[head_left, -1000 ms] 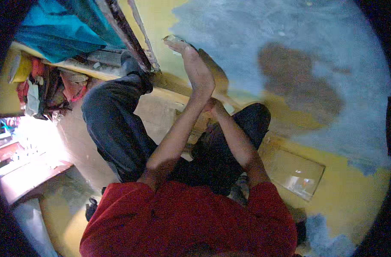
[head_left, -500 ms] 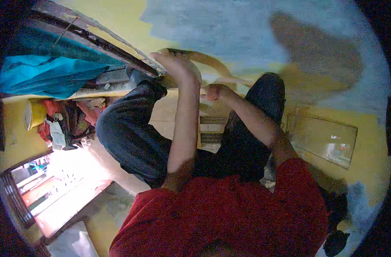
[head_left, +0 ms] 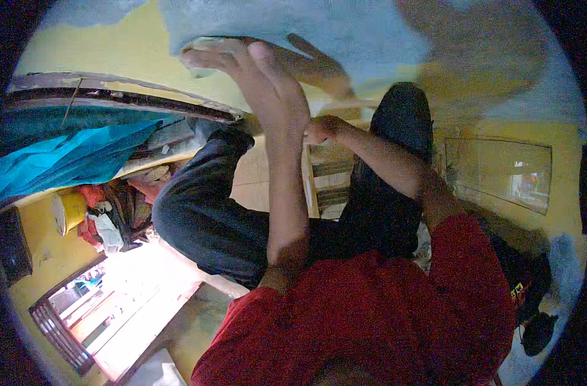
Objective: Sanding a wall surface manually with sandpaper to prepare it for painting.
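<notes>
My left hand (head_left: 242, 71) is raised against the wall (head_left: 345, 32), which is yellow with large blue-grey painted patches. Its fingers press together on the surface, the thumb standing apart. Around the fingertips shows the edge of a pale, flat thing (head_left: 206, 42), mostly covered and too blurred to name. Lower down, near my raised knee, my right hand (head_left: 323, 129) is closed in a fist; whatever it grips, if anything, is hidden behind the left forearm. A hand-shaped shadow falls on the wall beside my left hand.
Wooden slats (head_left: 332, 168) show below my hands, between my dark-trousered legs. To the left, a dark ledge (head_left: 126, 100) runs above a turquoise sheet (head_left: 68, 154). A yellow bucket (head_left: 68, 212) and piled cloths lie below, near a bright opening. A framed panel (head_left: 499, 174) is at right.
My left hand has moved up and to the left along the wall, away from the dark ledge. My right hand remains a closed fist near the knee. The view has shifted slightly.
</notes>
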